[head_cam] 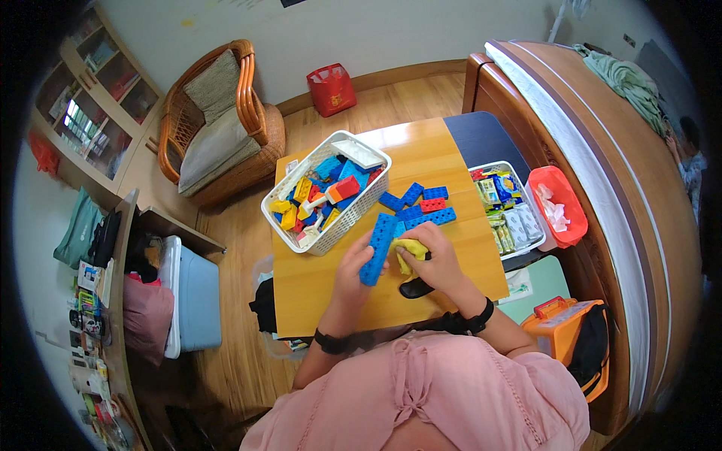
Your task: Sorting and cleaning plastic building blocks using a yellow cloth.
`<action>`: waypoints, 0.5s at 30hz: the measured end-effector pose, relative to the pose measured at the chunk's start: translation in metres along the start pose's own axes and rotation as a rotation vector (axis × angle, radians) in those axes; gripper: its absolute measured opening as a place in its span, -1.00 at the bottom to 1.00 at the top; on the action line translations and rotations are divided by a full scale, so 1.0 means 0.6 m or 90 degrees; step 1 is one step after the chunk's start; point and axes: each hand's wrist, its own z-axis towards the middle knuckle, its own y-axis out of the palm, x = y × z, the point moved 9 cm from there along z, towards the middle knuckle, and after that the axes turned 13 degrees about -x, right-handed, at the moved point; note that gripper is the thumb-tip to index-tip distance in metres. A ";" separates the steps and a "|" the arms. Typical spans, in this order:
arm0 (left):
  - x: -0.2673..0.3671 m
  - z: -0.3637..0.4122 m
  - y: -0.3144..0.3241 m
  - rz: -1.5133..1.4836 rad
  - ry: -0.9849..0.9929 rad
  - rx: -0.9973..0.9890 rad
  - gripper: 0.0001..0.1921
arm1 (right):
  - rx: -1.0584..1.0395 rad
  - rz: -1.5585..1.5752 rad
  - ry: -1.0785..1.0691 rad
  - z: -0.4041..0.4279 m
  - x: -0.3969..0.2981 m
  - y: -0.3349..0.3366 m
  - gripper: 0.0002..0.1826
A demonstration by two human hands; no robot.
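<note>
My left hand (pixel 356 265) is closed around a long blue toy building block (pixel 379 248), held upright over the wooden table (pixel 316 304). Right beside it, my right hand (pixel 433 256) pinches a crumpled yellow cloth (pixel 413 250). A black object (pixel 415 288) lies on the table beneath that hand, partly hidden. Beyond my hands several loose blue blocks (pixel 413 193) and a red block (pixel 433 205) rest on the wood. To their left stands a white plastic basket (pixel 333 243) full of blue, yellow, red and white toy blocks.
At the table's right are a white basket of packets (pixel 522 247) and a red bin (pixel 575 217) with tissues. An orange case (pixel 564 327) stands at lower right. A rattan chair (pixel 269 152) and red bag (pixel 331 90) are beyond. Another person (pixel 689 158) is at the far right.
</note>
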 end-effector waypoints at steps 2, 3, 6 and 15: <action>-0.015 -0.001 -0.037 0.059 -0.001 0.062 -0.52 | -0.012 0.000 0.041 -0.014 0.029 -0.007 -0.74; -0.023 -0.002 -0.068 0.118 -0.001 0.125 -0.50 | -0.025 0.000 0.081 -0.024 0.050 -0.010 -0.74; -0.056 -0.003 -0.144 0.218 -0.036 0.185 -0.51 | -0.041 0.011 0.145 -0.062 0.101 -0.018 -0.73; -0.116 0.069 -0.189 0.293 -0.031 0.202 -0.48 | -0.002 0.082 0.363 -0.126 0.239 -0.031 -0.63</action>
